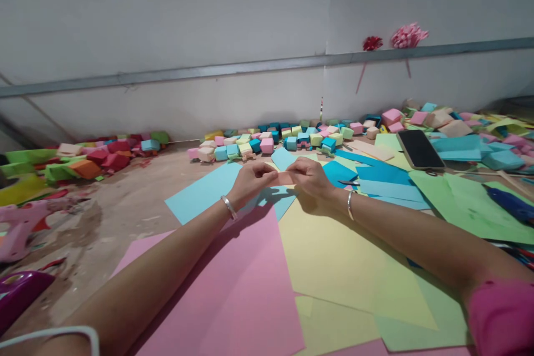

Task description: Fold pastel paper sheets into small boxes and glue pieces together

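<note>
- Here's the left hand [253,181], thumb and fingers pinched tight on one end of a small peach strip [286,178].
- And the right hand [311,177] matches it, pinching the other end!
- The strip sits squarely between the hands, long axis running side to side from one to the other; both ends vanish under fingertips, and any folds are too small to make out.
- Just under the left hand, a smooth light blue sheet [200,192], partly covered.
- Nearer the body, a broad, flat pink sheet [246,283] below the left hand, a matte yellow sheet [334,256] below the right.
- Right beside the right hand, a dark pointed blade [349,182], the rest hard to read.
- Beyond both hands, boxy little paper blocks [267,146] crowd together.
- Far right of the right hand, a glossy black phone [420,150]; far left of the left, a pink glue gun [20,228], cut off by the edge.
</note>
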`<action>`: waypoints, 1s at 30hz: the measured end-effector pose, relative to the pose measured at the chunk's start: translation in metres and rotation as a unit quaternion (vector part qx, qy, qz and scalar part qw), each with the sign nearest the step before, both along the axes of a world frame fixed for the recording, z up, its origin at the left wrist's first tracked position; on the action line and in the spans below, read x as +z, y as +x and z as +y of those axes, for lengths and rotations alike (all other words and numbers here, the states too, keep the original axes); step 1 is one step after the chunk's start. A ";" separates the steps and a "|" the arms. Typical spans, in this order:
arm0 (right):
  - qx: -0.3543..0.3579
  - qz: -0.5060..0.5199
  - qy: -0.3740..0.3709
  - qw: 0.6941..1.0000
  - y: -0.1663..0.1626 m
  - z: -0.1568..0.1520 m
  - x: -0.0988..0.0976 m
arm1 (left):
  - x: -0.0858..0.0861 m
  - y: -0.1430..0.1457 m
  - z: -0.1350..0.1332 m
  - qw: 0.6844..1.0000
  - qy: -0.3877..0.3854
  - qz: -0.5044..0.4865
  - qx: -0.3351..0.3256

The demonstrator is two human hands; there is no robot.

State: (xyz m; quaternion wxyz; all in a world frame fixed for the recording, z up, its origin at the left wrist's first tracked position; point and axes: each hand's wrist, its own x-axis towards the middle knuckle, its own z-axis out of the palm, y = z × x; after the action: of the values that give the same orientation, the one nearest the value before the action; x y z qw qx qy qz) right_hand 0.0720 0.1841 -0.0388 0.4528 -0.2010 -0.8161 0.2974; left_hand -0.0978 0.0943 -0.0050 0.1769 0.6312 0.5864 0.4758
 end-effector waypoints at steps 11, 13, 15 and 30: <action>-0.016 -0.079 -0.013 0.997 0.001 -0.010 0.005 | 0.006 -0.006 -0.001 0.989 -0.135 0.007 -0.055; -0.009 -0.096 -0.016 0.995 0.000 -0.009 0.002 | 0.007 -0.011 -0.001 0.985 -0.159 0.020 -0.067; 0.006 -0.107 -0.010 0.994 -0.001 -0.008 0.000 | 0.008 -0.016 0.000 0.981 -0.177 0.044 -0.073; 0.007 -0.186 0.063 0.980 -0.002 -0.003 -0.013 | 0.004 -0.020 0.001 0.962 -0.189 0.172 -0.094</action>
State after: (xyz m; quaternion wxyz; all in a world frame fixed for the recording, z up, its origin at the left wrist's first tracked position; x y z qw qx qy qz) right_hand 0.0703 0.1811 -0.0514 0.3028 -0.2181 -0.9047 0.2055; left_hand -0.1180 0.0953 -0.0011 0.2328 0.7109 0.6255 0.2219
